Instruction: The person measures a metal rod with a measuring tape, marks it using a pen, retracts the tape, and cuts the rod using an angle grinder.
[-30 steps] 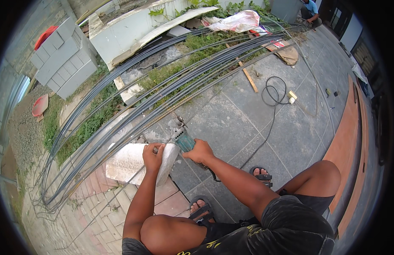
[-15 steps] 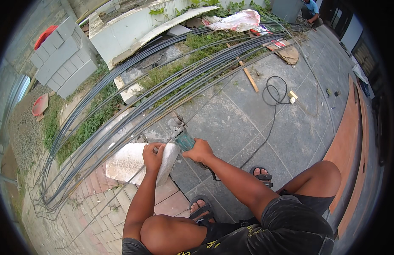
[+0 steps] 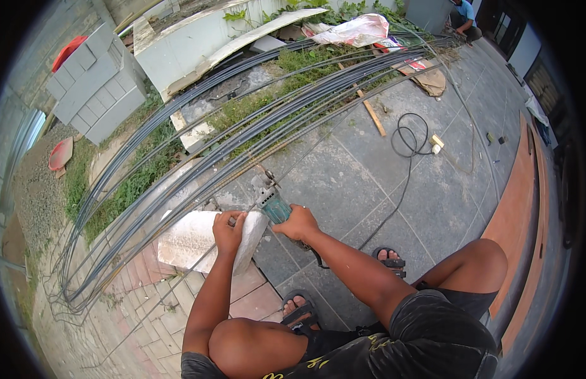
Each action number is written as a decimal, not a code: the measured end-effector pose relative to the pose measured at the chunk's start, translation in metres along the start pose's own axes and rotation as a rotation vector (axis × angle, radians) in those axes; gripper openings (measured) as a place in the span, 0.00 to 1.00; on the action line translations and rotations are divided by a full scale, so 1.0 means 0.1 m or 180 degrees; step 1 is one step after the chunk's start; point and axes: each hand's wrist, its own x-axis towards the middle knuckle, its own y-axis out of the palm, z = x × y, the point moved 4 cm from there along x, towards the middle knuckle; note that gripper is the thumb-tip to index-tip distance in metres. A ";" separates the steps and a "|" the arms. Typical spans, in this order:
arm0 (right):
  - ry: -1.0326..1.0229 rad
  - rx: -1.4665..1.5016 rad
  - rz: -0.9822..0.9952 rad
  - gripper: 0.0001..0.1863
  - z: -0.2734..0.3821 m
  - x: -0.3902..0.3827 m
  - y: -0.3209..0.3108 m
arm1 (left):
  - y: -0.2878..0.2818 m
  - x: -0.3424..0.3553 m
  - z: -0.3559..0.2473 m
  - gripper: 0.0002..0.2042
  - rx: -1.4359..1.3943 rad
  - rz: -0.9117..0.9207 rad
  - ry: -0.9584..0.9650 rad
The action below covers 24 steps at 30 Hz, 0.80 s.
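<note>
My right hand (image 3: 297,223) is wrapped round the teal body of an angle grinder (image 3: 275,207). Its metal head and disc (image 3: 268,181) point away from me; whether the disc spins cannot be made out. My left hand (image 3: 228,231) pinches a thin steel rod (image 3: 189,271) against the top of a white block (image 3: 187,241). The rod slants from the paving at lower left, under my left fingers, up to the grinder head. Exactly where disc and rod meet is too small to tell.
Long bundled steel bars (image 3: 242,136) curve across the ground beyond my hands. The black power cord (image 3: 403,196) trails right to a coil and a pale connector (image 3: 437,143). Brown boards (image 3: 517,218) lie at right. Another person (image 3: 465,22) crouches at the far right. Grey blocks (image 3: 94,85) are stacked far left.
</note>
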 end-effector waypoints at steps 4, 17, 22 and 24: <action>0.0007 0.0014 -0.0062 0.46 -0.02 0.02 0.01 | 0.02 0.00 -0.04 0.05 -0.0060 0.0008 -0.0070; -0.0055 0.0088 -0.0059 0.46 -0.01 0.02 0.01 | 0.01 0.00 0.00 0.07 -0.0014 -0.0032 -0.0004; -0.0062 0.0134 0.0009 0.45 -0.02 0.05 0.03 | 0.01 0.00 0.02 0.07 -0.0001 -0.0030 0.0021; -0.0106 0.0177 -0.0093 0.45 -0.04 0.05 0.04 | 0.02 0.00 0.02 0.07 -0.0019 -0.0039 0.0009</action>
